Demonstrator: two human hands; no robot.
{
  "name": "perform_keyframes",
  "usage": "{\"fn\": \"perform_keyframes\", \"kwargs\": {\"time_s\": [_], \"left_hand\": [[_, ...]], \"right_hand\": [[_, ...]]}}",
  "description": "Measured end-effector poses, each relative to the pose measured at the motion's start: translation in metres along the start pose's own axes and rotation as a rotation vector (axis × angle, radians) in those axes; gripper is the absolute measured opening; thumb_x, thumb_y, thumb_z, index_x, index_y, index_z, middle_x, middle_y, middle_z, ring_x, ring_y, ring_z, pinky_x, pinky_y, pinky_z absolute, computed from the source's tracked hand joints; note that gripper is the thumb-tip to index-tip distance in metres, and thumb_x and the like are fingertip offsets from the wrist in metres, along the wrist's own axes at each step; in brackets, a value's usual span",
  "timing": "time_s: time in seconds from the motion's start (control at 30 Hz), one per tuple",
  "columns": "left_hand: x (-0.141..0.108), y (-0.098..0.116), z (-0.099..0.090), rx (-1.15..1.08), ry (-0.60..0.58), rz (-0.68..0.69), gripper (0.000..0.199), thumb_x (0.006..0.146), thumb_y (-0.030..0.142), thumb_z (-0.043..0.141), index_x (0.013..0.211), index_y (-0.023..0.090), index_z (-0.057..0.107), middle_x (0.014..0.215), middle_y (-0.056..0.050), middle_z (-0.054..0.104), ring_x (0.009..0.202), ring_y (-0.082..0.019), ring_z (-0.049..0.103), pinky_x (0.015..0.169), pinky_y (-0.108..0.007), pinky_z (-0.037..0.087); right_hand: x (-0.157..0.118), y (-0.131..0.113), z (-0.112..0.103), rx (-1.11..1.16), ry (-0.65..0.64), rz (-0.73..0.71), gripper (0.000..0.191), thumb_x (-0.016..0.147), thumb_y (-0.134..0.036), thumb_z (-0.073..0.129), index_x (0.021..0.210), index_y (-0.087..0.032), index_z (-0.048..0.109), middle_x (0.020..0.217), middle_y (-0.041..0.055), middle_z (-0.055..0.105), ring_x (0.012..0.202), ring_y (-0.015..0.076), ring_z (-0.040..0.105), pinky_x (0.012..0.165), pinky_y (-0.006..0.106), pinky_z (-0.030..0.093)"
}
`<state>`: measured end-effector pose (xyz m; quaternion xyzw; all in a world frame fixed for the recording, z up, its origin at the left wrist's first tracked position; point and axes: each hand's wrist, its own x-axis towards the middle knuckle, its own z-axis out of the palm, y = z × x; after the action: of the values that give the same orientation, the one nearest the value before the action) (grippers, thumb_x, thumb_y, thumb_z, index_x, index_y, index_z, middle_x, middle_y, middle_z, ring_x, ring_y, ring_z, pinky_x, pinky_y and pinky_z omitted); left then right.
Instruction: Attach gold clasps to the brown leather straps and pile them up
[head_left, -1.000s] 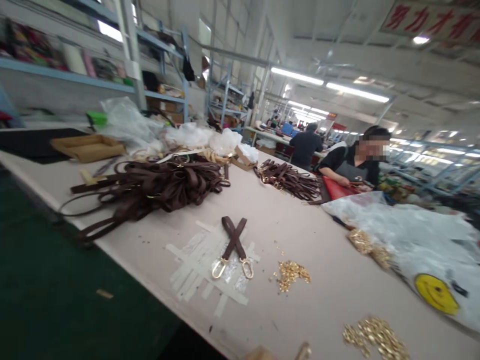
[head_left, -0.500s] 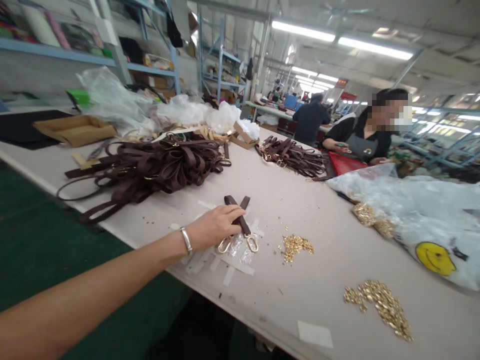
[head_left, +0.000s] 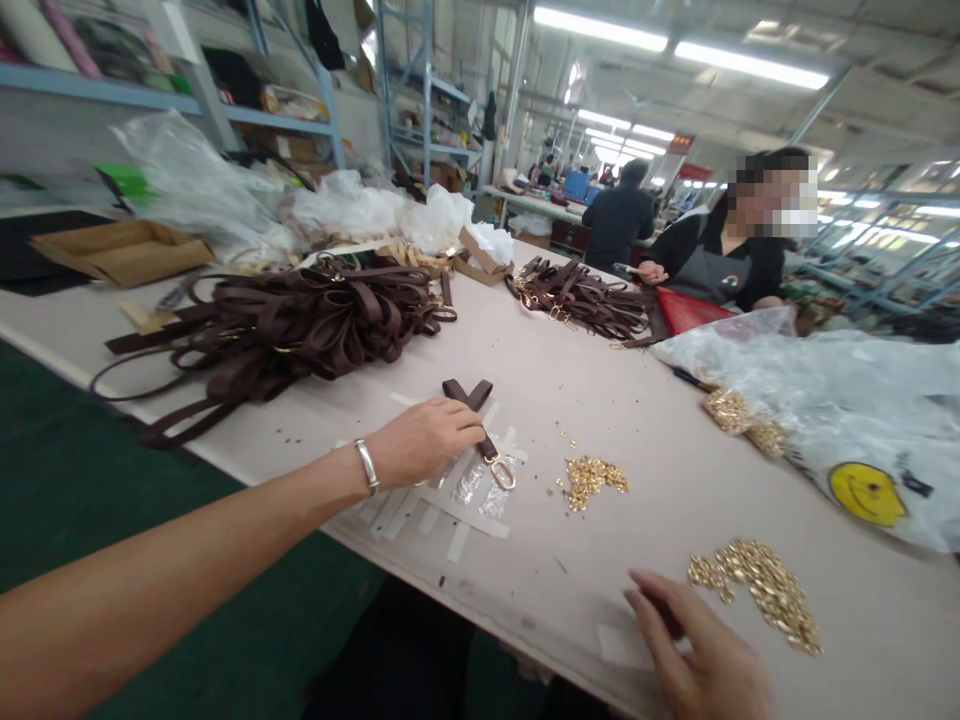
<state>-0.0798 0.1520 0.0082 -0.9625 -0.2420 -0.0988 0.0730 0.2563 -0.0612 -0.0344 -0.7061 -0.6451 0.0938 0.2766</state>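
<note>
My left hand (head_left: 431, 437), with a silver bangle at the wrist, is closed on a dark brown strap (head_left: 466, 394) whose two ends cross on the table. A gold oval clasp (head_left: 502, 473) shows at the near end, just beyond my fingertips. Under it lie a clear plastic piece (head_left: 471, 482) and strips of pale tape (head_left: 459, 540). At the lower right, my right hand (head_left: 697, 650) is slightly blurred, thumb and finger a little apart, nothing visible between them. It is beside a heap of small gold fittings (head_left: 769, 595). A smaller gold heap (head_left: 592, 480) lies between the hands.
A large pile of brown straps (head_left: 315, 325) sits to the left, another strap pile (head_left: 585, 300) farther back. Plastic bags (head_left: 825, 390) cover the right side. A brown cardboard tray (head_left: 124, 250) is at far left. Across the table a co-worker (head_left: 724, 260) sits by a red tray (head_left: 686, 312).
My right hand has come into view at the lower right. My left hand has shifted slightly over the strap, and the left-hand gold clasp is now mostly hidden.
</note>
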Motion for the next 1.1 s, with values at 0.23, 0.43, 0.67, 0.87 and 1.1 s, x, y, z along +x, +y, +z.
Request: {"fn": "perform_keyframes", "kwargs": {"time_s": [0.23,0.43,0.67,0.87,1.1], "left_hand": [[0.031,0.003,0.011,-0.061,0.004,0.001,0.014,0.089,0.005,0.056,0.094,0.014,0.066,0.110,-0.015,0.069,0.118,-0.029,0.056,0.101,-0.042,0.040],[0.033,-0.018,0.015,-0.294,0.132,-0.017,0.015,0.087,0.004,0.055,0.090,0.017,0.063,0.090,-0.007,0.071,0.089,-0.020,0.066,0.097,-0.036,0.045],[0.023,-0.030,-0.017,-0.601,0.606,-0.371,0.025,0.099,0.014,0.036,0.124,0.014,0.040,0.121,-0.016,0.065,0.113,-0.022,0.064,0.090,-0.037,0.054],[0.023,-0.007,-0.072,-1.477,0.848,-0.487,0.013,0.094,0.019,0.055,0.106,0.014,0.056,0.101,-0.007,0.070,0.093,-0.018,0.070,0.085,-0.032,0.055],[0.007,0.052,-0.068,-2.181,0.514,-0.555,0.022,0.092,0.025,0.062,0.111,0.014,0.067,0.095,-0.007,0.069,0.072,-0.016,0.071,0.073,-0.033,0.059]], "right_hand": [[0.088,-0.069,0.061,-0.342,-0.099,-0.158,0.029,0.100,-0.023,0.041,0.113,-0.019,0.067,0.107,0.0088,0.072,0.092,0.0218,0.070,0.078,0.031,0.050],[0.095,-0.073,0.063,-0.410,-0.143,-0.129,0.025,0.100,-0.023,0.045,0.102,-0.023,0.070,0.097,0.0063,0.071,0.084,0.0190,0.069,0.070,0.027,0.046],[0.099,-0.077,0.061,-0.415,-0.198,-0.173,0.025,0.100,-0.022,0.046,0.095,-0.023,0.071,0.089,0.0051,0.069,0.082,0.0186,0.066,0.067,0.027,0.040],[0.105,-0.077,0.066,-0.467,-0.259,-0.223,0.026,0.096,-0.013,0.044,0.089,-0.020,0.067,0.085,0.0063,0.067,0.082,0.0210,0.065,0.068,0.029,0.038],[0.112,-0.075,0.066,-0.355,-0.231,-0.187,0.025,0.091,-0.008,0.044,0.078,-0.019,0.063,0.082,0.0087,0.065,0.079,0.0233,0.063,0.064,0.031,0.036]]}}
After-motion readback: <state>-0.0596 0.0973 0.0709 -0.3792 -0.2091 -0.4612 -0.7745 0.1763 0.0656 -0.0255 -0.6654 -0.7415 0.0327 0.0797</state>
